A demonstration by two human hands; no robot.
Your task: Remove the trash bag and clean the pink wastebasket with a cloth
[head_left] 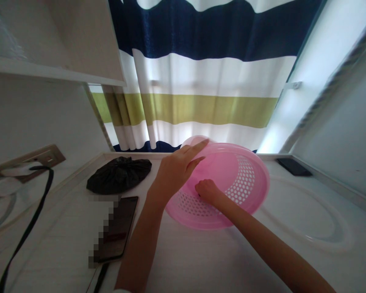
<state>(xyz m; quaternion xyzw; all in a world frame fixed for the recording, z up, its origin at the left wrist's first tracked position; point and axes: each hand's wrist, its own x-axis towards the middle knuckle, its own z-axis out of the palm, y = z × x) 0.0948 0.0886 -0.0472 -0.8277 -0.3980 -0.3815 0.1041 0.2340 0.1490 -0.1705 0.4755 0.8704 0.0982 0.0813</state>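
Observation:
A pink plastic basket [222, 167] with rows of holes in its wall is tipped, its wide mouth facing me. My left hand [175, 169] is at its left side, the rim passing between the thumb and the outstretched forefinger. The other left fingers are hidden. Inside the basket is my right hand [208, 190], its fingers curled closed close to the inner wall; whatever they hold, if anything, cannot be made out. Behind the left fingers shows a paler pink rounded edge [193, 140], partly covered.
On the white tabletop [183, 260], a black plastic bag [118, 176] and a dark phone [118, 228] lie left. A black flat object [293, 167] and a whitish oval ring [343, 234] are right. A black cable [33, 224] hangs from the wall socket; a striped curtain [207, 81] closes the back.

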